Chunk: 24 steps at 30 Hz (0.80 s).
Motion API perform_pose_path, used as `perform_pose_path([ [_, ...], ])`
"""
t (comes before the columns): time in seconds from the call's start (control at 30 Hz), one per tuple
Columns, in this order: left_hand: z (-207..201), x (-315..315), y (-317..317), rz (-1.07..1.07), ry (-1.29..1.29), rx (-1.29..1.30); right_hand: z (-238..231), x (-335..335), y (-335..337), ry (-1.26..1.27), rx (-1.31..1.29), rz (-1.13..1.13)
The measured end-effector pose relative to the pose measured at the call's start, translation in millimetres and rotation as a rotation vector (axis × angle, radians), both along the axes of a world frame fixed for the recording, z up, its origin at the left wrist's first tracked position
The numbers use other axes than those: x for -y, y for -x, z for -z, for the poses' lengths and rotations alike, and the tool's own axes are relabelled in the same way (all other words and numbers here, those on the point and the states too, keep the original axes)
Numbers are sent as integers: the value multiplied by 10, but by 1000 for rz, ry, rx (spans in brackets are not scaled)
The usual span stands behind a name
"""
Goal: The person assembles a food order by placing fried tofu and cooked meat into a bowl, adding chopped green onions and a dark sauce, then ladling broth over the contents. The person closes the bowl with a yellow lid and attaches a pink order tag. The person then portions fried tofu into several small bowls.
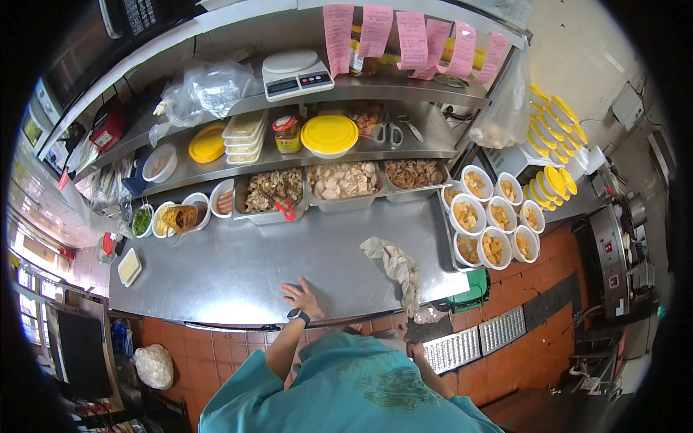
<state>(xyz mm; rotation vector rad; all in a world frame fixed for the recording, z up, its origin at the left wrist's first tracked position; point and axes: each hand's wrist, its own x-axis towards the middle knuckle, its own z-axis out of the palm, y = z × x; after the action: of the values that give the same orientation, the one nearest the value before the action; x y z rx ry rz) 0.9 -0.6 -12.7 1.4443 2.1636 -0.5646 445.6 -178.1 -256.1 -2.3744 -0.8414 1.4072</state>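
fingers (pixel 292 290) of the left hand (pixel 307 303) spread loosely on the counter (pixel 216 267), pointing toward eleven o'clock and gripping nothing. from that hand, one crumpled pale cloth (pixel 397 268) lies well apart, between two and three o'clock; its long axis runs from eleven to five, the lower end reaching past the counter's near edge. three metal trays (pixel 346 206) of food stand from just before twelve to past one o'clock; one red handle (pixel 287 209) rises from the leftmost, its far end hard to make out. nine white tubs (pixel 507 252) crowd at two o'clock, some partly hidden. six pink slips (pixel 411 43) hang near one. the right hand (pixel 416 351), at four, is mostly hidden; its grip i cannot tell.
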Motion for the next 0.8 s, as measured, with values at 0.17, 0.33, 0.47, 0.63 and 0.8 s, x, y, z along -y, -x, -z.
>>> perform_pose_path([
  [0.17,-16,10,-2,16,-27,-6,78,41,-66,-78,-63,-75],
  [0.33,15,17,11,10,-34,2,-198,24,22,-131,14,-50],
  [0.47,32,13,10,3,-23,-5,-248,-4,47,-65,-46,-36],
  [0.63,54,3,9,5,-16,-17,-273,-31,60,-71,2,-27],
  [0.8,113,35,30,20,-17,-30,-514,-75,149,-69,73,-56],
])
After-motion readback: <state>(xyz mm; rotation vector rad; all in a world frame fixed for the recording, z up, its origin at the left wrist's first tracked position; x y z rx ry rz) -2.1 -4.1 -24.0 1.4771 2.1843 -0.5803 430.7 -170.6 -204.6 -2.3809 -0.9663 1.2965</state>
